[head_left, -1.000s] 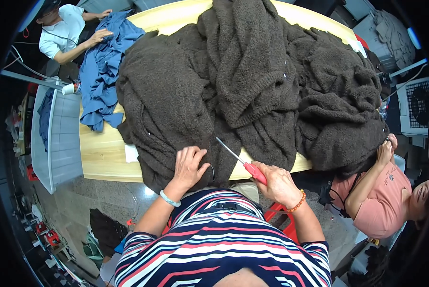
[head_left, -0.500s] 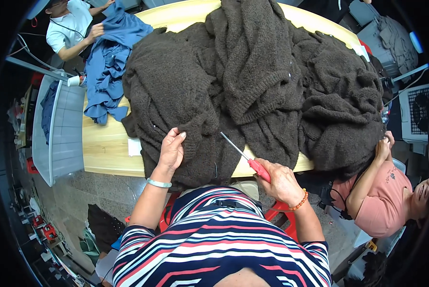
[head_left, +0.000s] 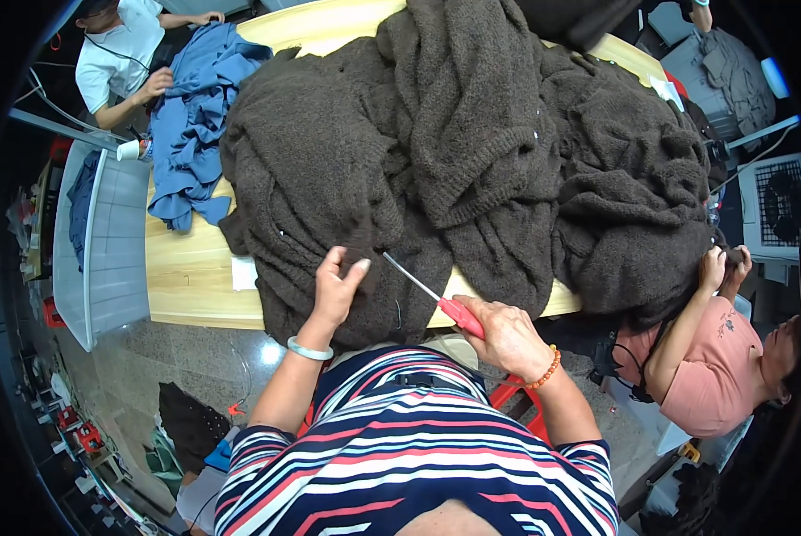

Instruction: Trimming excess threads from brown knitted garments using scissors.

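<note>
My right hand (head_left: 506,339) grips the red handle of a screwdriver-like tool (head_left: 461,317). Its thin metal shaft points up and left over a dark brown knit garment (head_left: 311,143), the tip close to my left hand (head_left: 336,293). At the near part of that garment, my left thumb and forefinger have a bit of the knit between them, with a gap visible at the fingertips. A loose pale thread (head_left: 398,314) lies on the knit below the shaft. Small white specks dot the garment.
Another brown knit pile (head_left: 633,170) covers the right side of the wooden table (head_left: 204,299). At far left, a person in white handles blue cloth (head_left: 200,116). A person in pink (head_left: 704,366) holds knit at right. A pale bin (head_left: 115,241) stands left.
My left thumb and forefinger have spread apart and moved slightly right. The tool has shifted left, its tip nearer my left hand. The far-left person has lowered the blue cloth.
</note>
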Demonstrator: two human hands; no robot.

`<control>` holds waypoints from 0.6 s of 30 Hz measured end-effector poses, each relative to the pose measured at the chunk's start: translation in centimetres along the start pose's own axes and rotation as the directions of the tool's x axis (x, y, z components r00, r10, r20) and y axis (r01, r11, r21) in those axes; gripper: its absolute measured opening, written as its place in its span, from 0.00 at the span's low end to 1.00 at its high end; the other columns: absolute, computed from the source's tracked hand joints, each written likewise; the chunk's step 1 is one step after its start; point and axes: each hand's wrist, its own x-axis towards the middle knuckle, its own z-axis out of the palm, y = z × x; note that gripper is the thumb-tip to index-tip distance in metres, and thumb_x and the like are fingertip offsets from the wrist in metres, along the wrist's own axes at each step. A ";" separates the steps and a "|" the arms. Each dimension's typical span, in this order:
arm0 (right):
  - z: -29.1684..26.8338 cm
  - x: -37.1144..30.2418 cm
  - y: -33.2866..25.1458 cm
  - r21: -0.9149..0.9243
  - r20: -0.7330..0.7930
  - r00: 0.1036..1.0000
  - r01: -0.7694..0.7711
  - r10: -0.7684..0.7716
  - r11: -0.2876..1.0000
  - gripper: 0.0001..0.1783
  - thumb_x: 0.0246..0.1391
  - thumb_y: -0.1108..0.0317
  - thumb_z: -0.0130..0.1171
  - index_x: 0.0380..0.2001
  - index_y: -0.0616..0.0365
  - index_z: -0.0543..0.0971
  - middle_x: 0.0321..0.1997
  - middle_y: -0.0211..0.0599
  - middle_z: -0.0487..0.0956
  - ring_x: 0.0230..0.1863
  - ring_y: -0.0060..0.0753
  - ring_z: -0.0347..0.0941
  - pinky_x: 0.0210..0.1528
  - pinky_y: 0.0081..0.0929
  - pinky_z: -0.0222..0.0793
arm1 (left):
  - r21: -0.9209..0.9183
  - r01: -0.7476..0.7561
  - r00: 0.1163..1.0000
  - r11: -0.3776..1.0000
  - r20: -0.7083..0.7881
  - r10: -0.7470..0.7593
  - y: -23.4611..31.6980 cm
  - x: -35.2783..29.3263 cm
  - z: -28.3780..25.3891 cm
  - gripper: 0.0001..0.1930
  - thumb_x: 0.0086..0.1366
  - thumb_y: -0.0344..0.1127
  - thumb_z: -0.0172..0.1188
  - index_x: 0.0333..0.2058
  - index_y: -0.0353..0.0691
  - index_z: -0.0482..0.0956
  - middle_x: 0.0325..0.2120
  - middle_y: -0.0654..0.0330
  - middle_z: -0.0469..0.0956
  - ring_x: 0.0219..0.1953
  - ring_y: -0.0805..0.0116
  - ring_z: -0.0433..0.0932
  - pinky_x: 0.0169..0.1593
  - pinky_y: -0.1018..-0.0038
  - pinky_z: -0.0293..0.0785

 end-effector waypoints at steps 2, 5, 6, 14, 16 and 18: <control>0.2 0.2 -0.3 -0.042 0.103 0.995 0.008 -0.003 0.999 0.23 0.52 0.65 0.59 0.53 0.56 0.73 0.32 0.51 0.80 0.34 0.51 0.79 0.39 0.41 0.74 | -0.447 0.132 0.990 0.885 0.014 -0.141 0.6 -0.1 -0.6 0.16 0.64 0.23 0.56 0.50 0.37 0.69 0.43 0.59 0.78 0.46 0.66 0.78 0.51 0.68 0.76; 0.3 0.6 -2.0 -0.035 0.223 0.973 0.061 -0.052 0.997 0.22 0.54 0.61 0.58 0.51 0.59 0.74 0.26 0.53 0.79 0.31 0.52 0.79 0.36 0.43 0.74 | -0.608 0.189 0.967 0.771 -0.020 -0.252 -1.0 0.1 -2.7 0.13 0.64 0.22 0.55 0.47 0.41 0.73 0.43 0.58 0.79 0.46 0.64 0.79 0.52 0.63 0.76; 0.3 0.9 -2.6 -0.062 0.281 0.959 0.061 -0.041 0.996 0.22 0.54 0.60 0.57 0.50 0.61 0.74 0.26 0.56 0.79 0.31 0.53 0.79 0.37 0.43 0.74 | -0.607 0.188 0.966 0.772 -0.027 -0.256 -1.5 -0.2 -3.2 0.13 0.64 0.22 0.55 0.47 0.41 0.73 0.43 0.58 0.79 0.46 0.64 0.79 0.52 0.63 0.76; 0.5 5.4 -3.2 -0.153 0.095 0.986 0.147 -0.134 0.977 0.20 0.53 0.63 0.58 0.48 0.59 0.74 0.22 0.51 0.78 0.27 0.53 0.78 0.33 0.43 0.73 | -0.619 0.135 0.970 0.774 -0.078 -0.231 -2.3 -1.8 -3.7 0.13 0.65 0.23 0.55 0.47 0.44 0.75 0.42 0.62 0.80 0.46 0.68 0.79 0.54 0.63 0.74; 0.7 6.5 -3.2 -0.177 0.065 0.986 0.161 -0.151 0.971 0.20 0.53 0.63 0.58 0.49 0.59 0.74 0.22 0.51 0.78 0.26 0.53 0.78 0.33 0.43 0.73 | -0.612 0.167 0.963 0.773 -0.068 -0.261 -1.7 -2.1 -3.6 0.17 0.66 0.24 0.53 0.53 0.44 0.72 0.46 0.61 0.78 0.49 0.65 0.77 0.55 0.62 0.74; 0.5 7.6 -3.7 -0.163 -0.016 0.985 0.169 -0.174 0.972 0.19 0.54 0.63 0.58 0.48 0.58 0.74 0.22 0.51 0.78 0.26 0.54 0.78 0.32 0.44 0.73 | -0.612 0.160 0.968 0.774 -0.058 -0.246 -1.9 -2.6 -3.8 0.18 0.66 0.24 0.53 0.55 0.44 0.70 0.48 0.60 0.77 0.50 0.65 0.77 0.55 0.61 0.74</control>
